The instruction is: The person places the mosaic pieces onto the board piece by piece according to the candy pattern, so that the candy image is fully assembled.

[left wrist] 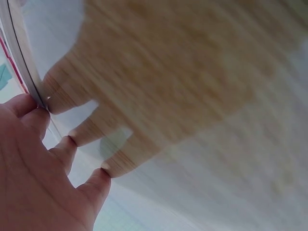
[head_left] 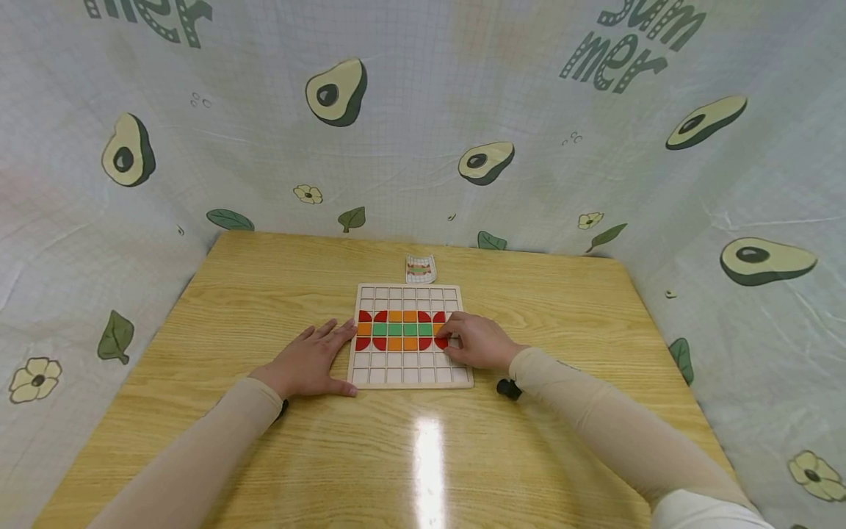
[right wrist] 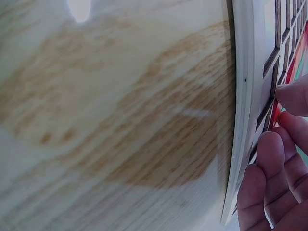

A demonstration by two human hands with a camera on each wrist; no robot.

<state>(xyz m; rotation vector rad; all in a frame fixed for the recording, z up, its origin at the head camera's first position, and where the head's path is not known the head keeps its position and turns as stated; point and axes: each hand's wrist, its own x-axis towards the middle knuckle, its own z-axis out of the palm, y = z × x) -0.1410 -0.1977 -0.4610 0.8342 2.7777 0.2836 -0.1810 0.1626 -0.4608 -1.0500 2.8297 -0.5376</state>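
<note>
A pale wooden grid board [head_left: 411, 377] lies flat on the table, with red, orange and green tiles across its middle rows. Spread out at the board's left edge, my left hand [head_left: 311, 364] touches the frame with its fingertips; its thumb reaches the lower left corner. In the left wrist view, the fingers [left wrist: 96, 187] rest against the edge and tabletop. My right hand [head_left: 481, 342] is over the board's right side, its thumb and index finger pinching a rounded red tile [head_left: 441, 343] in a cell. The right wrist view shows the fingers [right wrist: 271, 149] partly covering that tile.
A small patterned card [head_left: 420, 278] with a similar coloured design lies just behind the board. The wooden table [head_left: 264, 286] is enclosed by a white cloth [head_left: 410, 110] printed with avocados. Dark wrist devices [head_left: 508, 389] sit under both wrists.
</note>
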